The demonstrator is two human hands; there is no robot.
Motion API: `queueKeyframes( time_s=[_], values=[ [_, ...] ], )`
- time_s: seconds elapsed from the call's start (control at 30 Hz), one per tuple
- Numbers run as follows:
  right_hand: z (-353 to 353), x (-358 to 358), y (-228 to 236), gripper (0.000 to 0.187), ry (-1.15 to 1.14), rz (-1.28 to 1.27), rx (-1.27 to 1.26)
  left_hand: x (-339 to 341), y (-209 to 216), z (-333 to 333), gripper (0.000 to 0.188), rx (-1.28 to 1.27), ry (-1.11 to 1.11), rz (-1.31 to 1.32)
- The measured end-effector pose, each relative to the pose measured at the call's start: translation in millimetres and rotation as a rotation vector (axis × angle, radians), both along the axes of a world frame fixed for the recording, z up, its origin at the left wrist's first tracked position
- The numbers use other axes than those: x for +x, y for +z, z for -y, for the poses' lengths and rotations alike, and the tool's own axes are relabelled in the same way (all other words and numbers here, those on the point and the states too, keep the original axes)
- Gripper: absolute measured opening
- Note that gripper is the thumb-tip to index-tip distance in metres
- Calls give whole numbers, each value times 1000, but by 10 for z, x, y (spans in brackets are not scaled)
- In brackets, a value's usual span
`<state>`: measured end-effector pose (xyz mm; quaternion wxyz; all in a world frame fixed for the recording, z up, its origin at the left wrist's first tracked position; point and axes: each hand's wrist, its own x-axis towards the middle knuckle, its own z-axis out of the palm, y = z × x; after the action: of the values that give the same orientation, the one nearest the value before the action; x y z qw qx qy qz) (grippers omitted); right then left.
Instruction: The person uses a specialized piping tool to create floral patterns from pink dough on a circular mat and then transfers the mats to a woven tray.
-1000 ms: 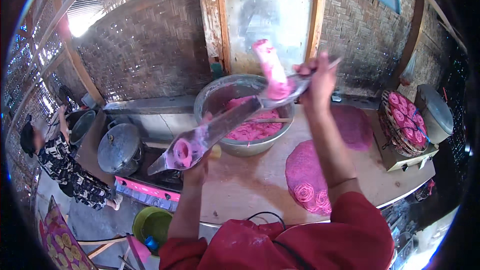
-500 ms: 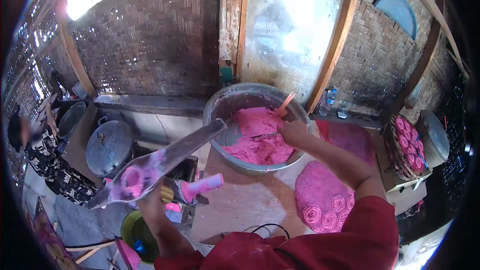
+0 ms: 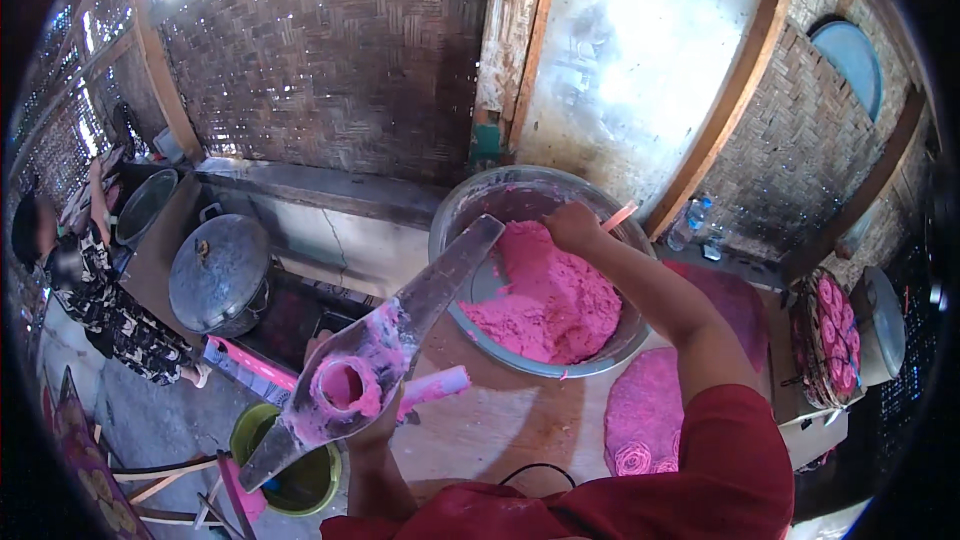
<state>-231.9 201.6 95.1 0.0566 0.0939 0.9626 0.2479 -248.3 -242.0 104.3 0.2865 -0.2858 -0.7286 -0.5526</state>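
My left hand (image 3: 372, 430) grips a long dough press (image 3: 450, 252) from below, its fingertips curling over the far edge. The press is tilted, with a round well (image 3: 342, 386) smeared with pink dough. A pink-smeared cylinder (image 3: 437, 385) sticks out beside it. My right hand (image 3: 575, 228) is closed above the far side of the pink dough (image 3: 550, 315) in a large metal basin (image 3: 470, 202); what its fingers hold is hidden. An orange handle (image 3: 618, 217) leans at the basin's rim beside it.
Pink dough rosettes (image 3: 633, 458) lie on a round pink mat (image 3: 640, 410) at right. A lidded pot (image 3: 218, 275) stands at left, above a green bucket (image 3: 320, 480). Another person (image 3: 95, 290) is at far left. Stacked trays of pink pieces (image 3: 832, 335) stand at far right.
The view has shifted. My right hand has moved to the far part of the basin, and the thin dark tool in it is now hidden. The press is tilted more steeply, its well facing up more.
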Motion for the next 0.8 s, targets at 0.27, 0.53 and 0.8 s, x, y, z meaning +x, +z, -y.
queueKeyframes(
  time_s=[0.27,0.53,0.8],
  values=[
    [234,148,-90,31,81,26,-84,-20,-51,4,67,138,-34,-9],
    [643,668,201,27,161,63,-115,16,-41,-11,51,85,-104,180],
    [508,1526,1076,31,67,74,-710,-66,387,-160,37,-10,-264,163]
  ],
)
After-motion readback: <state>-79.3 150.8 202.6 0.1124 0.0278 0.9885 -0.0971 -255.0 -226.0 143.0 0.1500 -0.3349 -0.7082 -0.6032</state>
